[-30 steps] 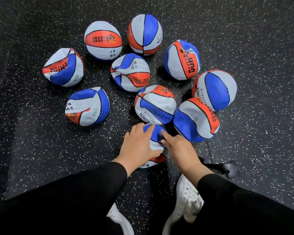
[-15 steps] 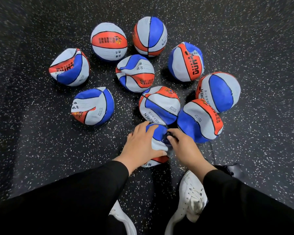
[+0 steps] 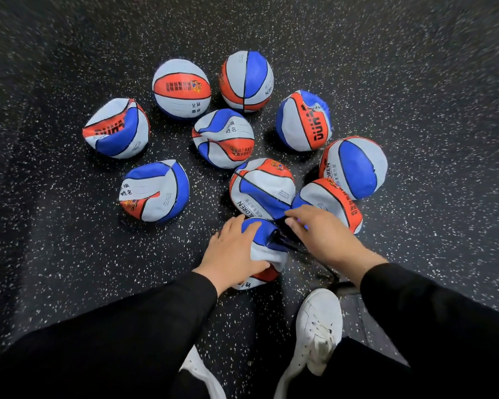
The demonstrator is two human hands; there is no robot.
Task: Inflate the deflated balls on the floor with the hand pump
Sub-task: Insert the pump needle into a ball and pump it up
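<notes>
Black hose tip [image 3: 283, 240] sits at the nearest deflated ball [image 3: 267, 249], at your feet. Your left hand [image 3: 232, 251] presses it, fingers spread; right hand [image 3: 319, 233] hovers, fingers loose. Steady the ball while seating the needle squarely.

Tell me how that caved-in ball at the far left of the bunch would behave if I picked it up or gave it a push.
The far-left ball has a deep crease across its top, so it would likely feel floppy and give under your fingers. Being so dented, it probably would not roll far when pushed. It looks mostly empty of air, so likely light for its size.
</notes>
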